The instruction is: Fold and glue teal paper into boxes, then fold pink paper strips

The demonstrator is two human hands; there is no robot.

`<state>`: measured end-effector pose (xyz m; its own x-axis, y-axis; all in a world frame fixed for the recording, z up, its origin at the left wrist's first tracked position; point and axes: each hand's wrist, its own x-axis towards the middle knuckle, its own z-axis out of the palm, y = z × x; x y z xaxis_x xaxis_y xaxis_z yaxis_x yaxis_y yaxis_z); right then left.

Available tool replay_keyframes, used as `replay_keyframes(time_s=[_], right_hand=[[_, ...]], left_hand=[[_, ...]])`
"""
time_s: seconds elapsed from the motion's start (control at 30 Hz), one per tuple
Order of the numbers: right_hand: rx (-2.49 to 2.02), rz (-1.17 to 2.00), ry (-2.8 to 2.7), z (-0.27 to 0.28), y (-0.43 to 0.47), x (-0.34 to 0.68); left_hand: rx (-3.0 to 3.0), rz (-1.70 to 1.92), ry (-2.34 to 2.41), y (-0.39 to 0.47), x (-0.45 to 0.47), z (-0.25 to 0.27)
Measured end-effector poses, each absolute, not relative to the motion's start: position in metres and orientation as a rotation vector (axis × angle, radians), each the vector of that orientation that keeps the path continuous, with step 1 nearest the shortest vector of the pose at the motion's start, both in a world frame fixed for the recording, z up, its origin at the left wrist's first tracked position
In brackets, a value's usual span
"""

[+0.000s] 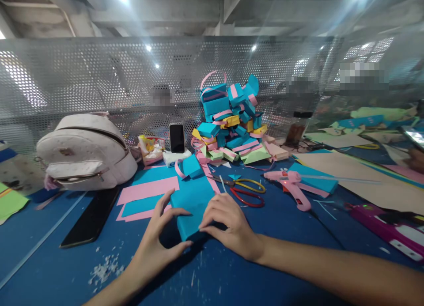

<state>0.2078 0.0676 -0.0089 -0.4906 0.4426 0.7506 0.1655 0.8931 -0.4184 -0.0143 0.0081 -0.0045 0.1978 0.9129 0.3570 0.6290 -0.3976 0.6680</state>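
A blue paper box (192, 199) lies in front of me, near the middle of the table. At its near right corner my right hand (228, 224) is closed, thumb and fingertips pinching the paper edge. On the other side, my left hand (165, 231) is open in a wide curve. Its index finger reaches over the box and its thumb is by the near edge; whether they press on it is hard to tell. Behind the box sits a small blue paper piece with a pink strip handle (190, 166). Pink paper sheets (149, 190) and blue ones lie to the left.
Scissors (247, 192) and a pink glue gun (291, 182) lie to the right, with a purple tool (386, 228) farther over. A pile of paper boxes (217, 106) rises behind. A white backpack (88, 153), black phone (91, 217) and white scraps (106, 270) are left.
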Motion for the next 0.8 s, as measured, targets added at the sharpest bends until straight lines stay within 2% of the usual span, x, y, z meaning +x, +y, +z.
replay_keyframes(time_s=[0.8], right_hand=[[-0.484,0.463,-2.012,-0.008,0.068,0.207]], left_hand=[[1.900,1.164,1.351,0.013,-0.015,-0.014]])
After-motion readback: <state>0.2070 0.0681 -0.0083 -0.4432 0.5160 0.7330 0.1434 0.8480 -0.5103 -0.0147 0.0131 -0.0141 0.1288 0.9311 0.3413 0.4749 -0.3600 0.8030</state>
